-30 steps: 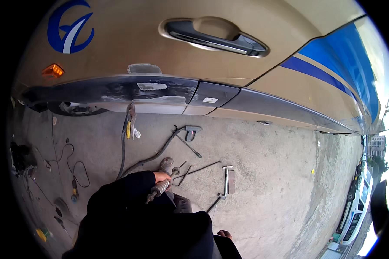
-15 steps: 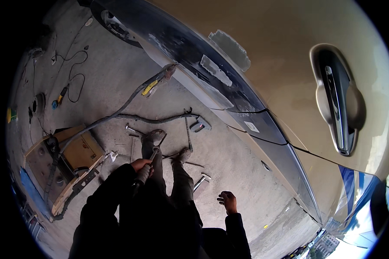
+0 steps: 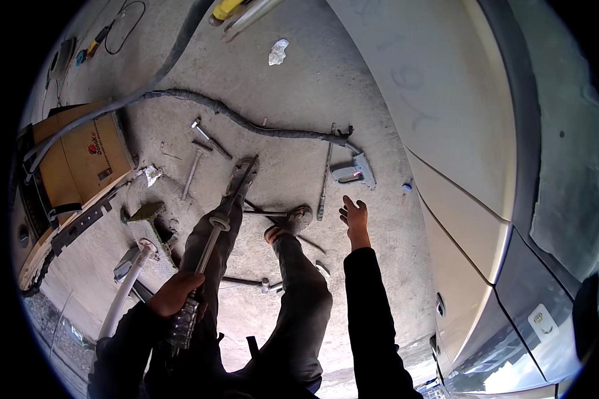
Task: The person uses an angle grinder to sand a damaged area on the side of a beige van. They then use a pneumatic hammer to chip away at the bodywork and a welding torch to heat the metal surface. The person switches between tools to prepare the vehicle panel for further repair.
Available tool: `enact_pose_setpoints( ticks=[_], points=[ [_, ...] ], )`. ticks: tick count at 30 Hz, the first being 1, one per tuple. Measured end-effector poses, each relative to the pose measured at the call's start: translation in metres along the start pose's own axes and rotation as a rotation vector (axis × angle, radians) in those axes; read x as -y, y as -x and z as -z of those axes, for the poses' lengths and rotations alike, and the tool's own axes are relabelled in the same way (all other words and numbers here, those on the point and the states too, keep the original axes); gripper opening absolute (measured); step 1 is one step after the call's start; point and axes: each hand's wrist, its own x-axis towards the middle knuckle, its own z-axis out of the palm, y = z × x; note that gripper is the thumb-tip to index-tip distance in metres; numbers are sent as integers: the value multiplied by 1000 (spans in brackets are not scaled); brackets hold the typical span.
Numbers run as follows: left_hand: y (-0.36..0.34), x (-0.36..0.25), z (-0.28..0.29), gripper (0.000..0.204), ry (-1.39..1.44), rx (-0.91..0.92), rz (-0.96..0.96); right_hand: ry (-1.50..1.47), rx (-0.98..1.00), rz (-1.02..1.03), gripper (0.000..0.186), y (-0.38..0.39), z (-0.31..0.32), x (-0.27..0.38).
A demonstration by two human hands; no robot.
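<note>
My left hand [image 3: 176, 294] is closed round the slide hammer [image 3: 209, 251], a metal dent-pulling rod with a sliding weight and a ringed handle. Its shaft runs forward over my left leg, and the hooked tip lies over my left shoe. My right hand [image 3: 355, 218] reaches out low over the concrete with its fingers apart and nothing in them. Just beyond its fingertips lies a grey pistol-shaped tool [image 3: 356, 171] on a thick dark cable [image 3: 239, 122]. A thin metal rod [image 3: 326, 176] rests on the floor left of that tool.
The car's beige side [image 3: 446, 100] rises along the right. Hammers [image 3: 210, 137] [image 3: 193, 169] lie ahead of my left shoe, and another hammer [image 3: 265, 285] between my legs. At left stand a cardboard box [image 3: 90, 143] and a white pole [image 3: 125, 286]. Crumpled plastic [image 3: 278, 51] lies farther off.
The view has shifted lower, toward the floor and the car's lower side. My right hand has stretched forward to near the pistol-shaped tool, fingers spreading. My left hand still grips the slide hammer.
</note>
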Motion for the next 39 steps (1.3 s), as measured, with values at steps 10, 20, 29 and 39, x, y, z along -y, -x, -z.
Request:
enact_pose_setpoints(
  ticks=[10,20,29,39],
  points=[
    [-6,35,127,27,-335,-151,63,413,-627,0,95,-257,-58,-71],
    [1,23,114,25,-331,-215,-17,209,-661,-24,93,-236,-98,-64],
    [-7,37,83,31,-198,34,8,27,-325,-96,51,-90,12,-154],
    [45,66,80,35,-675,109,-225,575,-626,275,69,275,134,-147]
  ],
)
